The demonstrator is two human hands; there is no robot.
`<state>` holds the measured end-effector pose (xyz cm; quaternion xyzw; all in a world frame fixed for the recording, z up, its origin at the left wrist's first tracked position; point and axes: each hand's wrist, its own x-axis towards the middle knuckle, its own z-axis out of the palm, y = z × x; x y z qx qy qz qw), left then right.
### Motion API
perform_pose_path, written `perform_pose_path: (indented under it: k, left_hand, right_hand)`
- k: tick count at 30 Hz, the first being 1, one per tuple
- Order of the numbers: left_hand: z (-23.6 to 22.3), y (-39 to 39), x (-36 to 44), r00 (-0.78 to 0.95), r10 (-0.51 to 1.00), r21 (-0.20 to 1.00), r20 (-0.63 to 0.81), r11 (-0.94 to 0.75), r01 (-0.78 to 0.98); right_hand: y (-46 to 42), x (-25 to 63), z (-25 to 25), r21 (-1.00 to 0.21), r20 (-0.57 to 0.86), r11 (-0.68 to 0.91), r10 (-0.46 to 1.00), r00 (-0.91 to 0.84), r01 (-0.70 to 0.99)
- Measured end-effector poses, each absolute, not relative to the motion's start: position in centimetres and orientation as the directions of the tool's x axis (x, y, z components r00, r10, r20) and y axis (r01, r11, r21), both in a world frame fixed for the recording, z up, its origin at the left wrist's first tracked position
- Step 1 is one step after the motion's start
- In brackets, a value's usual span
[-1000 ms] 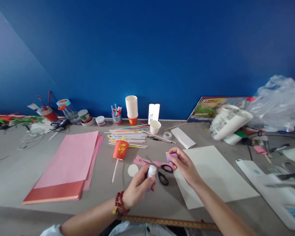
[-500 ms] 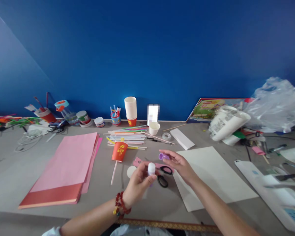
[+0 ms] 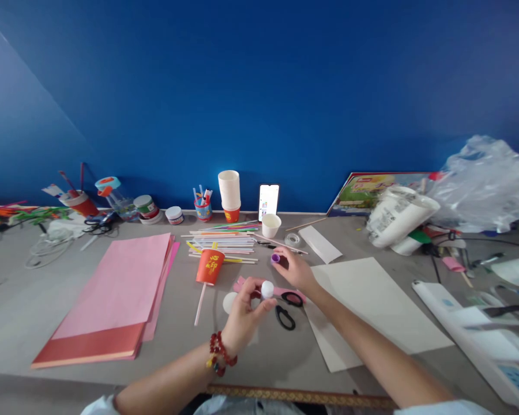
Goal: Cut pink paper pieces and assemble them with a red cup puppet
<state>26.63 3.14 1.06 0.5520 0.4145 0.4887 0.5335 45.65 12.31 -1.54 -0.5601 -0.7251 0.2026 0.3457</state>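
Observation:
My left hand (image 3: 245, 316) is closed around a glue stick (image 3: 267, 290), whose white end points up and away from me. In my right hand (image 3: 294, 270) a small purple cap (image 3: 275, 259) is pinched, its hollow end facing the left. Below the hands lie scissors (image 3: 286, 317) with black handles, their blades partly hidden by my left hand. A pink paper strip (image 3: 281, 291) is under the scissors. Just left of my left hand is a white paper disc (image 3: 229, 302), partly covered. Farther left, a red paper cup (image 3: 210, 267) rests with a pale straw (image 3: 200, 304) beneath it.
Several straws (image 3: 225, 242) lie behind the red cup. Pink and red paper sheets (image 3: 116, 285) are stacked at left, and a large white sheet (image 3: 372, 311) lies at right. A phone (image 3: 269, 200) leans on the wall behind a white cup (image 3: 271, 226). Stacked cups (image 3: 229, 190) stand nearby.
My right hand has moved left and away from me with the cap, turning its hollow end into view. My left hand keeps the glue stick in nearly the same place.

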Motion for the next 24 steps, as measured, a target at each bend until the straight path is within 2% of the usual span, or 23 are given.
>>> perform_pose_path:
  k: [4, 6, 9, 12, 15, 18, 21, 24]
  left_hand:
    - [1.4, 3.3, 26.7, 0.175, 0.980, 0.989, 0.092, -0.070, -0.130]
    - [1.7, 3.3, 26.8, 0.162, 0.981, 0.981, 0.107, -0.078, -0.178]
    - [2.3, 3.2, 27.1, 0.105, 0.989, 0.970, 0.106, -0.079, -0.231]
    - [2.6, 2.9, 27.8, 0.080, 0.994, 0.966, 0.076, -0.053, -0.252]
    - [2.7, 2.6, 28.8, 0.104, 0.993, 0.956, 0.050, -0.018, -0.294]
    - [2.8, 2.3, 29.5, 0.147, 0.989, 0.935, 0.007, 0.045, -0.351]
    - [2.8, 2.2, 29.9, 0.157, 0.987, 0.930, -0.014, 0.071, -0.360]
    - [2.7, 2.1, 29.8, 0.150, 0.989, 0.943, -0.009, 0.058, -0.328]
  right_hand:
    - [11.3, 45.9, -0.5, -0.685, 0.295, 0.299, 0.948, -0.122, 0.665]
    - [9.6, 46.1, 0.8, -0.750, 0.290, 0.299, 0.950, -0.113, 0.590]
    - [6.2, 45.9, 2.5, -0.923, 0.146, 0.219, 0.960, -0.239, 0.316]
    - [3.1, 45.1, 2.9, -0.994, 0.036, 0.068, 0.939, -0.341, 0.083]
    - [1.5, 44.1, 2.3, -0.982, -0.064, -0.116, 0.944, -0.323, -0.147]
    - [0.9, 43.5, 1.8, -0.899, -0.150, -0.256, 0.943, -0.298, -0.356]
    - [0.8, 43.2, 1.7, -0.838, -0.197, -0.309, 0.940, -0.278, -0.451]
    - [0.7, 42.9, 1.8, -0.823, -0.205, -0.316, 0.940, -0.272, -0.472]
